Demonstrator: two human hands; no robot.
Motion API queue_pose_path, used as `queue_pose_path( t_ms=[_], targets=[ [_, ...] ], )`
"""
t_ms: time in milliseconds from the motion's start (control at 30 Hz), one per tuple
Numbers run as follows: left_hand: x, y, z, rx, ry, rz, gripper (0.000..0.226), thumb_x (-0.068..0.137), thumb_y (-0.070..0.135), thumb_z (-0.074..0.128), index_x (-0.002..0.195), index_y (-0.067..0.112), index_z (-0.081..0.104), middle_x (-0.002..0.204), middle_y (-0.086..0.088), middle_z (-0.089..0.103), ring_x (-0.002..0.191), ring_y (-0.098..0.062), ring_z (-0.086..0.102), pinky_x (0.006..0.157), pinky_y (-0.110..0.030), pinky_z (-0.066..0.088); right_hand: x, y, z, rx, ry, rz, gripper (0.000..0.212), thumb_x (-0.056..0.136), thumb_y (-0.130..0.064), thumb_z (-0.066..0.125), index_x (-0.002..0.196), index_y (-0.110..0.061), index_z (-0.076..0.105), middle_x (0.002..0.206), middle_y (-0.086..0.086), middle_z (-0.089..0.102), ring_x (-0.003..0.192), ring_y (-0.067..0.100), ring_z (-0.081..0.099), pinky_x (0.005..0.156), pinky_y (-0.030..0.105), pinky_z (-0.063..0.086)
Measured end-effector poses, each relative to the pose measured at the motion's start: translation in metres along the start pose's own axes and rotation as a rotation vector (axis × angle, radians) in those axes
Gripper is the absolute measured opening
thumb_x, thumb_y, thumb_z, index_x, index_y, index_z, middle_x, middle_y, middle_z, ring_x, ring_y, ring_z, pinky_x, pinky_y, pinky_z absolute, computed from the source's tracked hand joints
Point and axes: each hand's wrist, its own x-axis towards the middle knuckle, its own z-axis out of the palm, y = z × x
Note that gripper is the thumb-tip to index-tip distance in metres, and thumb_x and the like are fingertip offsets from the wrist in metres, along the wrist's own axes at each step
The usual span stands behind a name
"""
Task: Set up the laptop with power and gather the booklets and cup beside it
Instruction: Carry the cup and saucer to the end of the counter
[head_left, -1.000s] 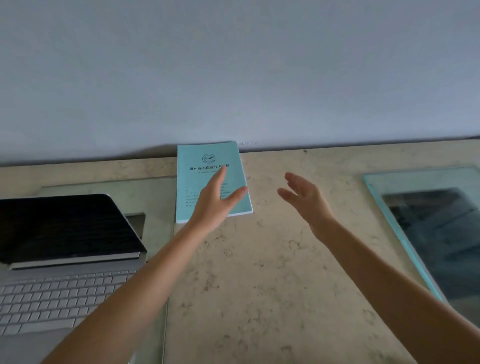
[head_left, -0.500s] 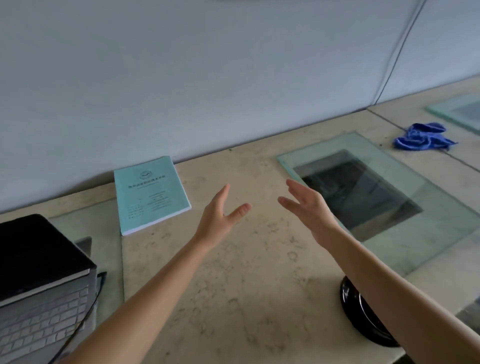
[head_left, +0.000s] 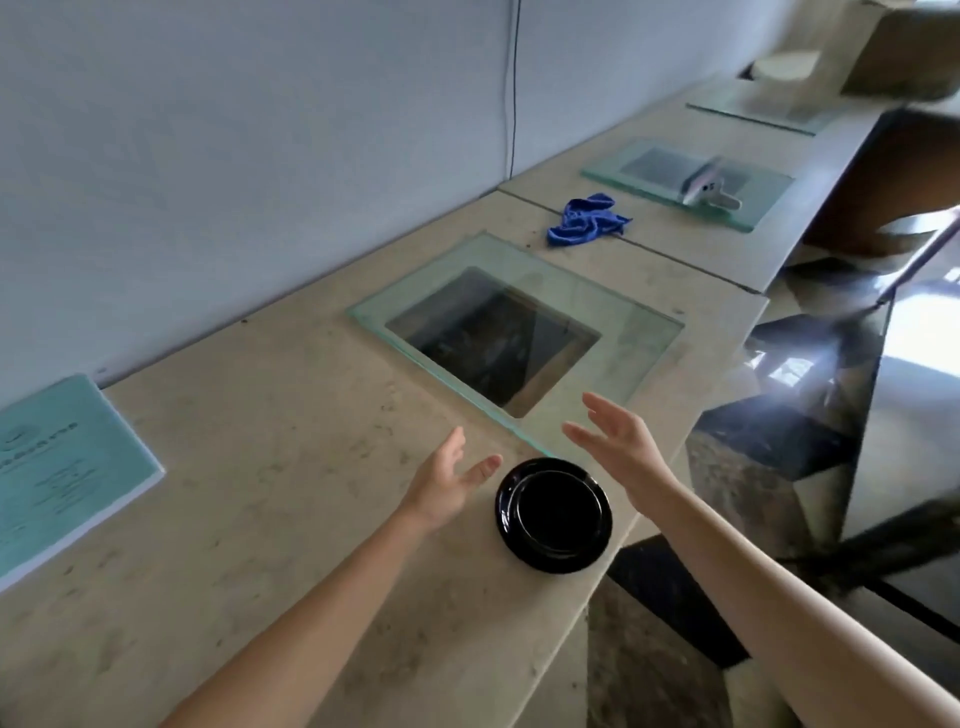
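Observation:
A glossy black cup (head_left: 553, 514), seen from above with a round rim, stands near the front edge of the beige stone counter (head_left: 270, 467). My left hand (head_left: 449, 480) hovers open just left of it, palm facing the cup. On the cup's right, my right hand (head_left: 618, 449) is open too, fingers spread, slightly beyond it. Neither hand touches the cup. A teal booklet (head_left: 62, 467) lies flat at the far left by the wall. The laptop is out of view.
A glass pane (head_left: 639, 332) covers a dark recess just beyond the cup. A crumpled blue cloth (head_left: 587, 218) lies farther back. Another glass pane (head_left: 758, 202) holds a small metal object (head_left: 709, 189). The counter edge drops off right of the cup.
The view has swung right: the laptop has left the frame and the booklet slid to the far left. The black cup now sits between my two open hands.

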Motion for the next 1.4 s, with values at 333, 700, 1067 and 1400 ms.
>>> queue_pose_path(
  t_ms=[333,700,1067,1400],
  targets=[
    [0.032,-0.051,0.058,0.017,-0.049,-0.214,0.086,0.085,0.042,0.063,0.149,0.009,0.017,0.155,-0.014,0.026,0.141,-0.025,0.029,0.113,-0.037,0.028,-0.025,0.077,-0.025,0.043,-0.03,0.366,0.033,0.091,-0.043,0.059,0.115,-0.02,0.061,0.125,0.005,0.061,0.11,0.019,0.057,0.081,0.044,0.058],
    [0.051,-0.074,0.061,-0.088,-0.048,-0.291,0.051,0.086,0.033,0.065,0.129,0.007,0.052,0.131,-0.01,0.056,0.126,-0.022,0.048,0.107,-0.034,0.038,-0.015,0.099,-0.006,0.135,-0.098,0.375,0.031,0.087,-0.035,0.066,0.117,-0.03,0.058,0.101,-0.013,0.069,0.089,0.003,0.066,0.076,0.044,0.06],
    [0.041,-0.081,0.055,-0.172,0.052,-0.308,0.058,0.084,0.031,0.068,0.132,0.006,0.048,0.133,-0.008,0.052,0.12,-0.014,0.047,0.09,-0.021,0.033,-0.017,0.094,-0.001,0.154,-0.106,0.317,0.007,0.085,-0.032,0.07,0.082,-0.038,0.067,0.086,-0.013,0.073,0.073,-0.001,0.071,0.07,0.046,0.061],
    [-0.02,-0.092,-0.032,-0.323,0.302,-0.344,0.048,0.081,0.035,0.07,0.122,0.016,0.053,0.116,0.004,0.05,0.111,-0.01,0.047,0.092,-0.026,0.035,-0.012,0.042,0.085,0.114,-0.32,0.236,0.016,0.085,-0.03,0.07,0.101,-0.028,0.072,0.098,-0.003,0.073,0.075,-0.001,0.07,0.057,0.03,0.059]
  ],
)
